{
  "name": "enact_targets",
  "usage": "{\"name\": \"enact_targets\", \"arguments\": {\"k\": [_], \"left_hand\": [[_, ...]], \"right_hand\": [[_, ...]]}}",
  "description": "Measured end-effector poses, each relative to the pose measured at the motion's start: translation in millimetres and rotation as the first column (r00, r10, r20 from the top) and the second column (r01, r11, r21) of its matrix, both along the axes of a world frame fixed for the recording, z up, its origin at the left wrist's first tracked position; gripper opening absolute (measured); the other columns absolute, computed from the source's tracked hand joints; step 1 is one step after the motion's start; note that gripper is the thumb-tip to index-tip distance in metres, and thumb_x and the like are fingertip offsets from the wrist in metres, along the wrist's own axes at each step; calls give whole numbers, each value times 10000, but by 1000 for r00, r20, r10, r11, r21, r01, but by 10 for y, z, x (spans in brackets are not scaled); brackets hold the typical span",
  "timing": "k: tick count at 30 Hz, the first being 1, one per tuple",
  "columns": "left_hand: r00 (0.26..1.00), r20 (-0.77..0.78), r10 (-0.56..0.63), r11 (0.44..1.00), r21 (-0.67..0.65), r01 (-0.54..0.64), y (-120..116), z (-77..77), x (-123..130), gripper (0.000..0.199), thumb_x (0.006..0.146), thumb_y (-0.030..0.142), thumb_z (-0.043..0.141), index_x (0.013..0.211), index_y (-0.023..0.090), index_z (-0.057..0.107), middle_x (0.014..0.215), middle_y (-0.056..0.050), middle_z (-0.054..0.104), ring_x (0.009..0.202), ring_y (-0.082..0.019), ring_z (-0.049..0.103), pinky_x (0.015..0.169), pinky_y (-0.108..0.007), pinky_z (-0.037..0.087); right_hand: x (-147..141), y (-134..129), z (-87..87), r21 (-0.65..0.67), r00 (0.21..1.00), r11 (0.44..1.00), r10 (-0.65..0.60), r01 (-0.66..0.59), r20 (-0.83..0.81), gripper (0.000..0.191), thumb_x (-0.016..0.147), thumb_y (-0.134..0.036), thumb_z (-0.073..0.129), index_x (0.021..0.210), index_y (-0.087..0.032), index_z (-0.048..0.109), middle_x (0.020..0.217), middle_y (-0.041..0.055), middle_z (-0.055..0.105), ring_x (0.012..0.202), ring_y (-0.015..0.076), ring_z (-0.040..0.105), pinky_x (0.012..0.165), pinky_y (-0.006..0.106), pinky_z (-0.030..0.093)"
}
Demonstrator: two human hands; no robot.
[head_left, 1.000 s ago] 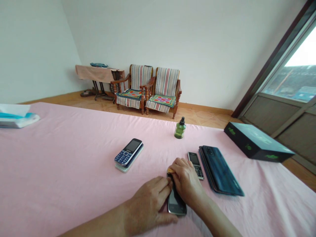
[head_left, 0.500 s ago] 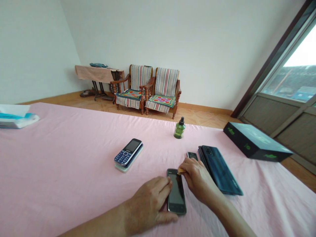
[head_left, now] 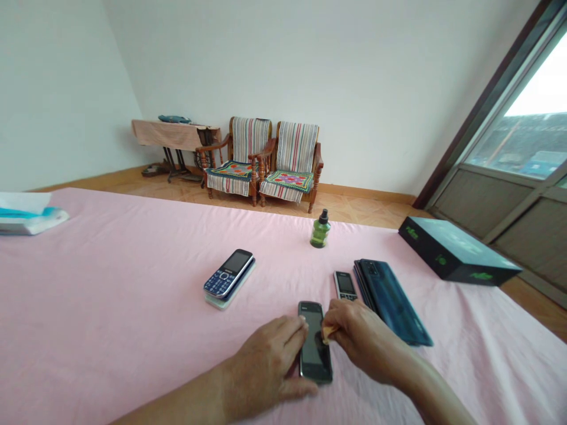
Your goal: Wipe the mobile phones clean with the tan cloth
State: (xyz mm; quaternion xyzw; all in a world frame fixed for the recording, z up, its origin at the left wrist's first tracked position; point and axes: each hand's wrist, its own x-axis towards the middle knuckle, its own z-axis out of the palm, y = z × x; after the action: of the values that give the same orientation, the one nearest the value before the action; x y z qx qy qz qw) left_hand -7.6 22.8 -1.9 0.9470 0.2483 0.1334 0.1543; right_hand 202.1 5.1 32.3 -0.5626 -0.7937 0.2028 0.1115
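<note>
- Steadily, the left hand (head_left: pixel 266 361) lies open on the pink sheet (head_left: pixel 115 307), its fingers (head_left: pixel 287 330) against one long edge of the black smartphone (head_left: pixel 315 369), apparently bracing it against sliding.
- Meanwhile, the right hand (head_left: pixel 365 337) pinches a small yellowish pad (head_left: pixel 328 334) between its fingertips, pressing it to the screen, so the two hands stay apart with the phone between them.
- Face up, the smartphone lies flat on the sheet, nearest the person.
- Just beyond it, a small keypad phone (head_left: pixel 345 285) sits beside a stack of dark-blue phones (head_left: pixel 390 301), seemingly set aside.
- Farther left, a blue keypad phone (head_left: pixel 228 273) rests on a pale flat phone (head_left: pixel 233 292).
- Past those stand a green bottle (head_left: pixel 319 232) and a black box (head_left: pixel 456 251).
</note>
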Motion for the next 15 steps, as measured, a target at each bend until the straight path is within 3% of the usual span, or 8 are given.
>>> {"name": "enact_targets", "arguments": {"k": [6, 10, 12, 13, 15], "left_hand": [[1000, -2, 1, 1000, 6, -1, 10, -14, -5, 724, 777, 520, 721, 1249, -1, 552, 1243, -240, 603, 1170, -341, 570, 1016, -435, 483], [998, 53, 21, 1000, -23, -20, 22, -30, -15, 695, 750, 505, 755, 1243, 53, 565, 1241, -205, 610, 1144, -322, 585, 999, -432, 495], [996, 92, 16, 999, -40, -12, 30, -49, -17, 661, 770, 522, 729, 1238, 82, 572, 1219, -184, 621, 1121, -309, 596, 980, -427, 507], [994, 107, 12, 999, -47, -7, 35, -60, -16, 646, 785, 534, 709, 1237, 93, 574, 1208, -176, 624, 1112, -305, 600, 972, -425, 511], [992, 124, 13, 998, -59, -5, 46, -82, -16, 645, 798, 555, 684, 1241, 100, 574, 1204, -173, 621, 1102, -303, 602, 967, -420, 514]], "right_hand": [[-36, -118, 152, -109, 994, 989, 94, -100, -64, 200, 682, -9, 485, 612, -170, 581, 720, 4, 640, 705, 127, 570, 646, 235, 342], [21, -176, 196, -230, 967, 950, 172, -213, -188, 194, 663, -8, 505, 624, -173, 598, 700, -12, 637, 689, 119, 580, 610, 210, 355], [40, -126, 136, -158, 959, 978, 87, -133, -270, 207, 733, -27, 497, 692, -179, 632, 750, -7, 648, 716, 122, 593, 628, 206, 379], [40, -82, 81, -70, 956, 997, -1, -21, -295, 218, 779, -42, 482, 709, -177, 638, 749, 0, 642, 719, 128, 592, 638, 214, 387], [23, 20, -69, 105, 942, 975, -157, 196, -296, 229, 840, -75, 468, 732, -170, 646, 746, 21, 628, 714, 148, 582, 646, 241, 393]]}}
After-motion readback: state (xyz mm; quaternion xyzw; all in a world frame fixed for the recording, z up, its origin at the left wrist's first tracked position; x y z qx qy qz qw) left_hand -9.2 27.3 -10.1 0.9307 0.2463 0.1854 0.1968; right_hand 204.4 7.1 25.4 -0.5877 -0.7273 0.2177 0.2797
